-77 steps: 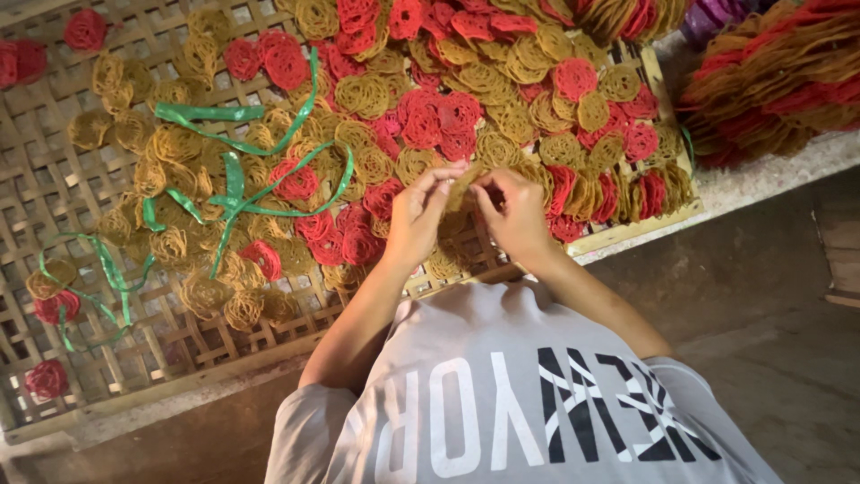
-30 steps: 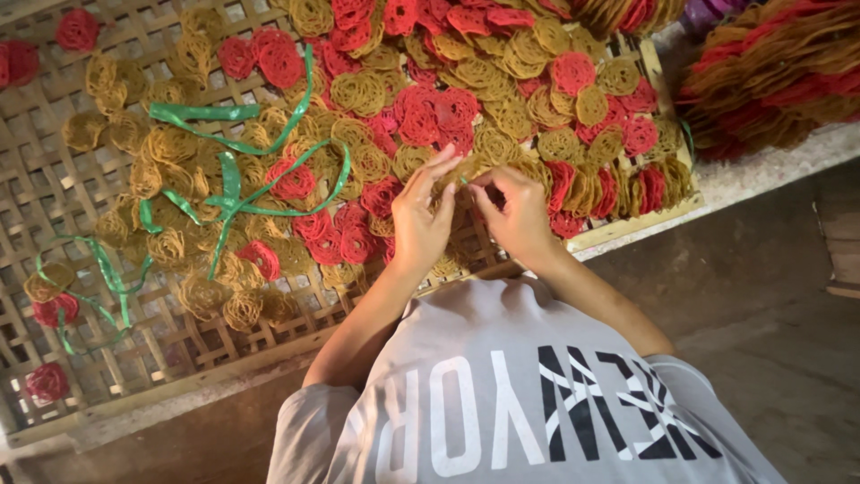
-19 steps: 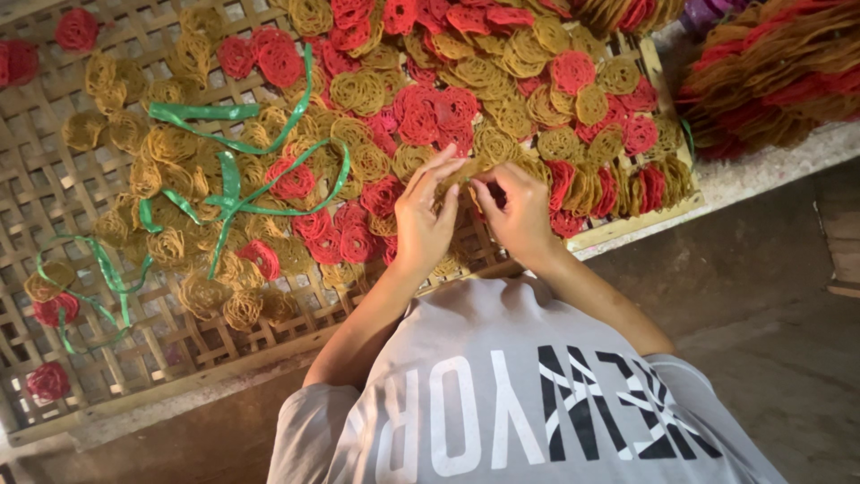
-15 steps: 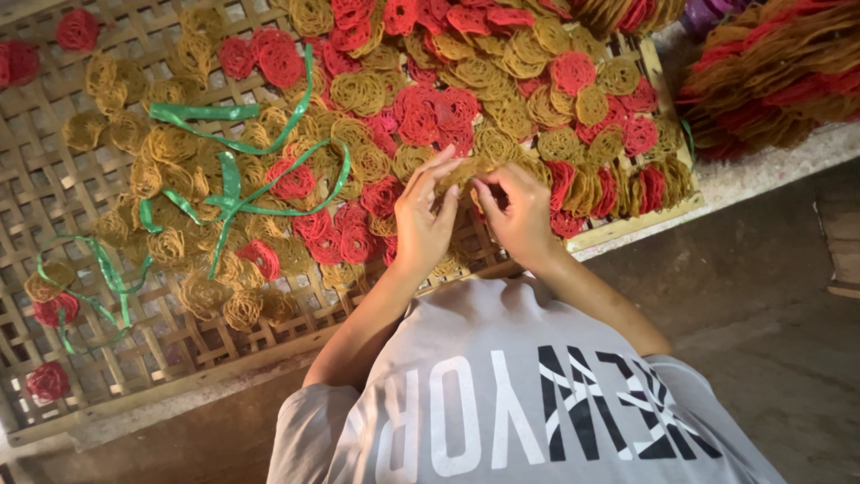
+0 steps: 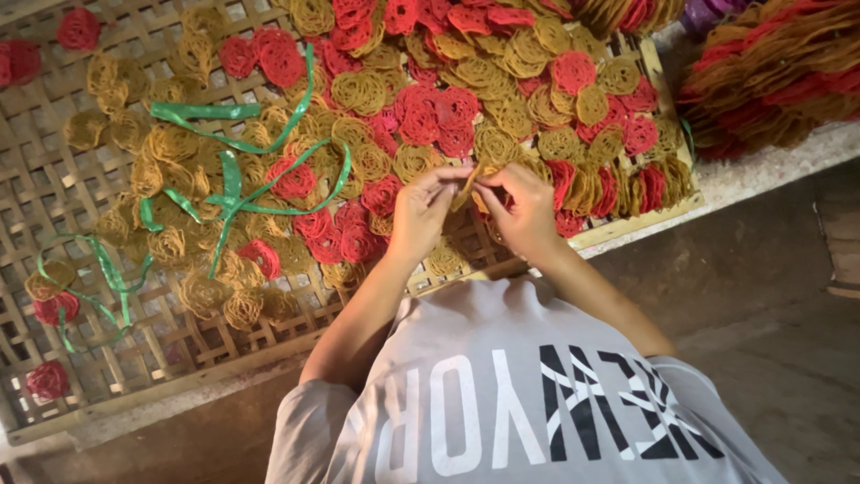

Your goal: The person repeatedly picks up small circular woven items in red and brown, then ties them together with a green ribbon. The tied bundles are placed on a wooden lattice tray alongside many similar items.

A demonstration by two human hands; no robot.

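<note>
A small yellow-brown coil (image 5: 469,182) is pinched between the two hands, above the near edge of the woven bamboo tray (image 5: 54,193), toward its right end. The left hand (image 5: 419,215) grips it with thumb and fingertips drawn together; the right hand (image 5: 521,211) meets it from the other side, fingers curled and closed on the same piece. Whether it is one coil or two pressed together is hard to tell from here.

Around the hands the tray carries a dense spread of red coils (image 5: 437,115) and yellow coils (image 5: 358,90), thickest toward the far right corner and thinner toward the left end. Green plastic strips (image 5: 235,184) lie looped over the coils in the tray's middle, with more green strips (image 5: 98,278) near the left near corner. Beyond the right end of the tray sits a heap of red and brown strands (image 5: 770,81). The person's grey printed shirt (image 5: 528,394) fills the lower part of the view.
</note>
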